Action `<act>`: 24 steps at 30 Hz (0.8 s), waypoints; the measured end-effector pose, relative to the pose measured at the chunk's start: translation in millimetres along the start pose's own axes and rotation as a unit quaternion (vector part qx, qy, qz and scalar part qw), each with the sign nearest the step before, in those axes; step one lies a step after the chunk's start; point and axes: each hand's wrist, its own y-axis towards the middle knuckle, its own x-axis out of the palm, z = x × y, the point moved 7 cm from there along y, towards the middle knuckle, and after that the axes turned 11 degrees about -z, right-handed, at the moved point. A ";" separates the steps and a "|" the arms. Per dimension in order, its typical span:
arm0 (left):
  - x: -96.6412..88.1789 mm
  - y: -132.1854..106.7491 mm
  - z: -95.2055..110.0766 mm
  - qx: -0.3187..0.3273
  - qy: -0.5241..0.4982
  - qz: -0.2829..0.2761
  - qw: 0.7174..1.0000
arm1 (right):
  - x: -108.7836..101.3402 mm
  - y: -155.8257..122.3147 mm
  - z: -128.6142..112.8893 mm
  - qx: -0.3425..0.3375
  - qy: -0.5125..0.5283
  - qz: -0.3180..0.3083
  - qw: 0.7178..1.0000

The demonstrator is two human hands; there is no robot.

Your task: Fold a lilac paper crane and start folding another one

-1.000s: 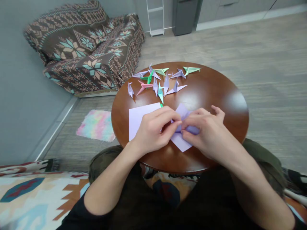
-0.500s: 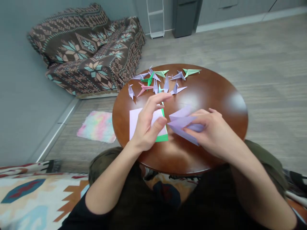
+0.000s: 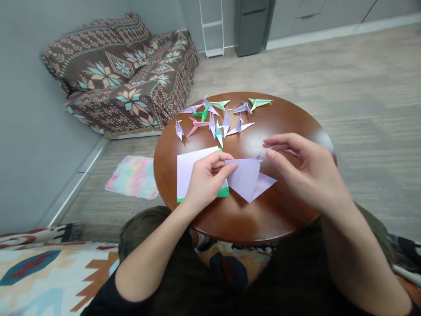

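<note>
A partly folded sheet of lilac origami paper [image 3: 245,175] hangs over the round table, its left corner pinched between the thumb and fingers of my left hand [image 3: 210,175]. Its lower flap spreads out to the right. My right hand [image 3: 302,164] is raised just right of the paper, thumb and fingers apart with nothing between them. Beneath my left hand lies a stack of square paper [image 3: 192,169], lilac on top with green edges showing below. Part of that stack is covered by the hand.
Several folded paper cranes in lilac, green, pink and blue, among them a pink crane [image 3: 197,125] and a blue crane [image 3: 219,135], stand along the far left of the brown table [image 3: 289,116]. Beyond is a sofa [image 3: 131,83] under a patterned cover.
My left hand has closed on the lilac paper's left corner. My right hand has let go of it and moved right and up. The paper has turned and its flaps have swung open.
</note>
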 end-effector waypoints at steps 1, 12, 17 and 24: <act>0.1 -0.5 0.9 0.002 0.010 -0.004 1.000 | 0.1 -0.2 -1.2 -0.007 -0.003 -0.004 1.000; 4.6 -4.9 12.6 0.029 0.039 -0.018 0.999 | 31.6 0.3 -7.2 -0.003 0.003 -0.137 0.991; 11.5 -3.6 7.8 -0.001 0.010 -0.059 0.998 | 33.3 0.3 -7.4 0.005 0.024 -0.146 0.989; 9.5 -7.4 15.2 0.028 0.085 -0.053 0.995 | 43.9 -0.4 -13.3 -0.059 -0.003 -0.187 0.981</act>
